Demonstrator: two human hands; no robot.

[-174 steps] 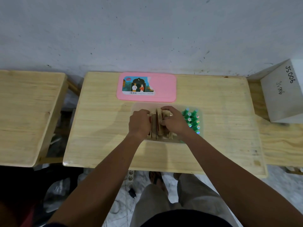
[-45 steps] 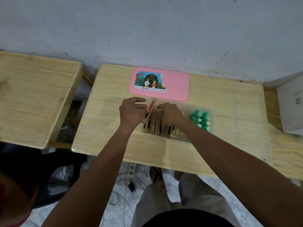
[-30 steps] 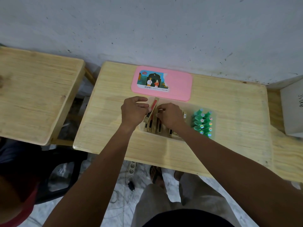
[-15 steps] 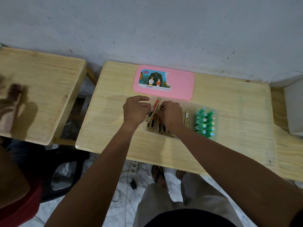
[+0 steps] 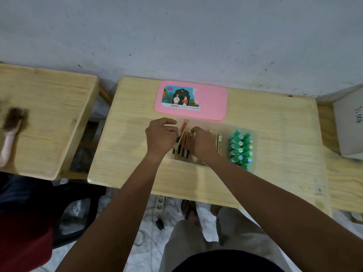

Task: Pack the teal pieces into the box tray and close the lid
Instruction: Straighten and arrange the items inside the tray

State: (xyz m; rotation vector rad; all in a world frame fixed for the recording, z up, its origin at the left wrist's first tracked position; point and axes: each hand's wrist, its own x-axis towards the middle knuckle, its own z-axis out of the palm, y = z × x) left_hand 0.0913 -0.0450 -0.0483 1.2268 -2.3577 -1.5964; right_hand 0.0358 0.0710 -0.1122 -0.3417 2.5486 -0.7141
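A clear box tray [image 5: 253,134] lies in the middle of the wooden table [image 5: 275,173]. Several teal pieces [image 5: 240,149] with shiny caps fill its right end in two rows. Slim tan boxes [image 5: 217,142] stand on edge in its left part. My left hand [image 5: 161,137] pinches one tan box with a red window [image 5: 183,127], tilted up out of the row. My right hand [image 5: 202,143] presses its fingers on the boxes beside it. The pink lid [image 5: 212,104] lies flat behind the tray, picture label up.
A second wooden table [image 5: 45,118] stands to the left, where another person's blurred hand [image 5: 10,122] rests. A white box [image 5: 349,122] with handwriting sits at the right edge. The wall runs right behind the table. My legs are below the front edge.
My left hand has kept the red-windowed box tilted up while my right fingers shifted along the row. The view drifted slightly. Another person's hand has come onto the left table.
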